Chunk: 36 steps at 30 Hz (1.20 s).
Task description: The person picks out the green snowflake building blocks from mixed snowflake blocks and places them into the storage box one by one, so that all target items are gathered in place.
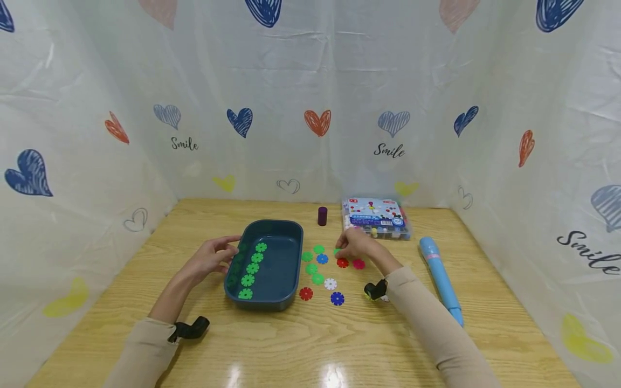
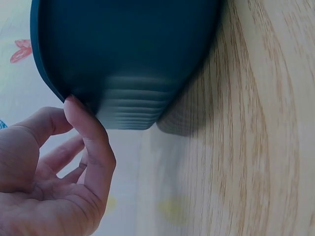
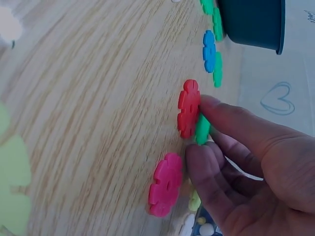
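Far L, the L hand (image 1: pixel 213 256) touches the rim of the tray (image 1: pixel 278 269); can't tell if it's a proper pinch or just steadying. Tray's on the table, w/ 5 green discs (image 1: pixel 253 268) in a row on its floor. Just R of it, the loose lot (image 1: pixel 317 278): more greens mixed w/ reds, blues, a white, a pink. Then the R hand (image 1: pixel 356 243), thumb & finger curled round a green (image 3: pixel 202 130) tucked right behind a red (image 3: pixel 189 110). Step in hand, I'd say: picking greens out of the mix for the tray. Next move prob. calls for lifting it clear w/o dragging the red, then going L over the rim & laying it by the row. Box (image 1: pixel 371 210) is just behind that hand; tube (image 1: pixel 441 280) lies far R.
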Tool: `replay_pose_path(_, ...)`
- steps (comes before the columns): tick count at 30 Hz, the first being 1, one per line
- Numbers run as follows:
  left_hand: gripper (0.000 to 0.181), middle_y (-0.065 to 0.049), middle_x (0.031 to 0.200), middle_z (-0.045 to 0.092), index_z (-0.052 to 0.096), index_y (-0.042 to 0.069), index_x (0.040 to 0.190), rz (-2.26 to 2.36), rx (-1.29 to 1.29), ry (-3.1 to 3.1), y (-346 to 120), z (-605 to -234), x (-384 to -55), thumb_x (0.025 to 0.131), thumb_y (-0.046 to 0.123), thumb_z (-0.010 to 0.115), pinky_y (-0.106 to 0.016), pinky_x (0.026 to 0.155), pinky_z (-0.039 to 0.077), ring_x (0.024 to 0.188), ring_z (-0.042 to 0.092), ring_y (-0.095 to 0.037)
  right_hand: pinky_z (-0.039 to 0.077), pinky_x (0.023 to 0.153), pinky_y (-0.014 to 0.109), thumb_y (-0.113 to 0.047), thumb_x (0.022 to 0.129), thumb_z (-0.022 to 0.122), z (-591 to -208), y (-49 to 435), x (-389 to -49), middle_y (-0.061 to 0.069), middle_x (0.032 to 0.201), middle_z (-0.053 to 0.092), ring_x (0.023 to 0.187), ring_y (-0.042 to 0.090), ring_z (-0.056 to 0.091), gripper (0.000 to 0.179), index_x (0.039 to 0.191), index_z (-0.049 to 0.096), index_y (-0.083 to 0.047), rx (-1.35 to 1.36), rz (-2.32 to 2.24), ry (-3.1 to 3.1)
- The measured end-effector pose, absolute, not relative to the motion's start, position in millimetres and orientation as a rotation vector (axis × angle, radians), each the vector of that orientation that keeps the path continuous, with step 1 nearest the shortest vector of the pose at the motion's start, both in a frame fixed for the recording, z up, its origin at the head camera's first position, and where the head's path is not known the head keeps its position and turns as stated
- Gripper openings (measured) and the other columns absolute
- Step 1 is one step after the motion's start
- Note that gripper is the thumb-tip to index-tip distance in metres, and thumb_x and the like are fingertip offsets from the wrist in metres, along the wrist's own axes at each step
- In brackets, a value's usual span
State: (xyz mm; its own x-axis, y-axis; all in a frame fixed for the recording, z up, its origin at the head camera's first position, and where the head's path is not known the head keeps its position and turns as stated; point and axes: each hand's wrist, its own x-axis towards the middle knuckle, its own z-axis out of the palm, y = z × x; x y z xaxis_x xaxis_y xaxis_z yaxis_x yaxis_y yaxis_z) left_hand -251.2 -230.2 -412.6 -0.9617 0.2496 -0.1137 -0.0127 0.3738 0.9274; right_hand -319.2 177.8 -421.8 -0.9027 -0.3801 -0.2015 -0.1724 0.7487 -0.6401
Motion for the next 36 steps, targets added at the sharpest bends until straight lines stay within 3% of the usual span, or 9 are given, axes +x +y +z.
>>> replay_pose_path(8, 0.051, -0.011, 0.101, 0.053, 0.04, 0.006, 0.149, 1.619, 0.193, 2.403, -231, -415, -253, 0.101, 0.015, 0.054, -0.026, 0.063, 0.056, 0.081, 0.058, -0.019, 0.053, 0.062, 0.025, -0.01, 0.08, 0.08, -424, 177, -317, 0.007, 0.089, 0.063, 0.073, 0.015, 0.06, 0.025, 0.098, 0.064, -0.003, -0.429, -0.949, 2.636)
replay_pose_path(16, 0.051, -0.012, 0.103, 0.054, 0.041, 0.008, 0.149, 1.624, 0.175, 2.405, -232, -417, -254, 0.101, 0.017, 0.054, -0.026, 0.063, 0.056, 0.083, 0.058, -0.02, 0.055, 0.059, 0.028, 0.001, 0.088, 0.066, -430, 178, -318, 0.014, 0.087, 0.062, 0.065, 0.018, 0.062, 0.024, 0.111, 0.06, 0.002, -0.453, -1.053, 2.607)
replay_pose_path(25, 0.052, -0.011, 0.104, 0.054, 0.041, 0.007, 0.149, 1.635, 0.167, 2.393, -231, -416, -254, 0.1, 0.019, 0.056, -0.025, 0.063, 0.056, 0.083, 0.058, -0.019, 0.054, 0.078, 0.033, -0.011, 0.087, 0.073, -419, 181, -318, 0.008, 0.095, 0.068, 0.086, 0.018, 0.062, 0.017, 0.103, 0.07, -0.006, -0.516, -0.951, 2.741)
replay_pose_path(31, 0.051, -0.013, 0.107, 0.054, 0.041, 0.008, 0.149, 1.634, 0.162, 2.391, -231, -416, -254, 0.101, 0.019, 0.055, -0.025, 0.063, 0.056, 0.084, 0.058, -0.02, 0.053, 0.067, 0.028, -0.007, 0.092, 0.065, -417, 180, -324, 0.013, 0.092, 0.071, 0.077, 0.021, 0.065, 0.013, 0.102, 0.07, -0.001, -0.543, -1.009, 2.733)
replay_pose_path(36, 0.052, -0.015, 0.107, 0.053, 0.04, 0.005, 0.149, 1.645, 0.203, 2.386, -233, -417, -253, 0.101, 0.019, 0.056, -0.027, 0.062, 0.056, 0.082, 0.058, -0.018, 0.051, 0.063, 0.025, -0.007, 0.094, 0.062, -413, 178, -327, 0.015, 0.093, 0.073, 0.079, 0.024, 0.067, 0.014, 0.103, 0.07, 0.001, -0.555, -1.018, 2.804)
